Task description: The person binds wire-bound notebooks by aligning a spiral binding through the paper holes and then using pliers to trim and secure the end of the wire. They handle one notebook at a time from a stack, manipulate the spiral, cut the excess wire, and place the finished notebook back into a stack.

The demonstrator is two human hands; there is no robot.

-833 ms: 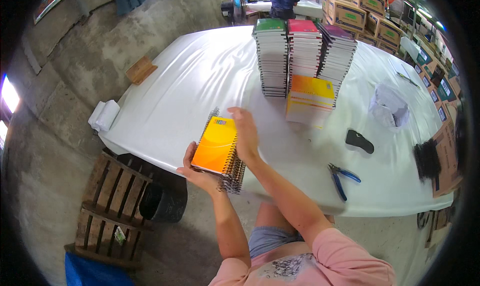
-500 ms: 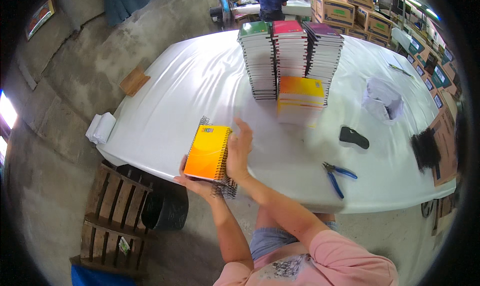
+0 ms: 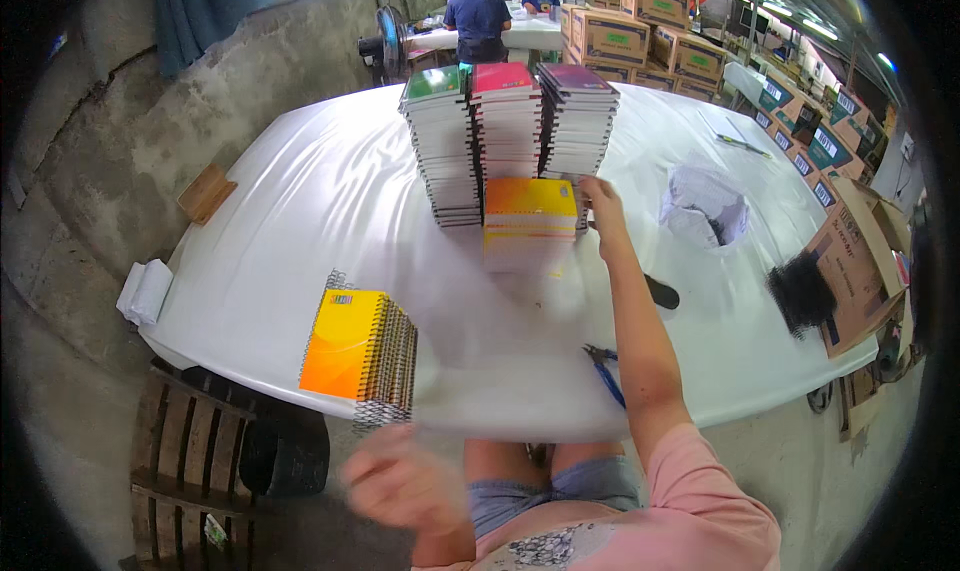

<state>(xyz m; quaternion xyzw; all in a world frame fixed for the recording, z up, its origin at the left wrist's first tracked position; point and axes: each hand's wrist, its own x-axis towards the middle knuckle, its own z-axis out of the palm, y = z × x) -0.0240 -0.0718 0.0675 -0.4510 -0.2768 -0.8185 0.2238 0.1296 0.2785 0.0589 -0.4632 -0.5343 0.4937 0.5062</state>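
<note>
A stack of yellow-orange spiral notebooks (image 3: 342, 346) rests at the table's near left edge, with loose black wire coils sticking out at its ends. My left hand (image 3: 405, 481) is off the table just below that stack, its fingers smeared by motion. My right hand (image 3: 604, 211) reaches far forward to the right edge of another yellow notebook stack (image 3: 530, 199), thumb and fingers apart. I cannot tell whether it touches the stack. Behind stand tall stacks of green-covered notebooks (image 3: 437, 146), red-covered notebooks (image 3: 505, 121) and purple-covered notebooks (image 3: 580, 121).
Blue-handled cutting pliers (image 3: 605, 376) and a black, flat object (image 3: 661, 291) lie by my right forearm on the white-covered table (image 3: 300, 201). Further right are a white plastic bag (image 3: 705, 211), a pile of black coils (image 3: 802, 293) and cardboard boxes (image 3: 850, 261). Two people sit at a far table.
Both hands have let go of the yellow notebook stack at the near left. My right hand has moved forward to the other yellow stack; my left has drawn back towards me. The view has shifted.
</note>
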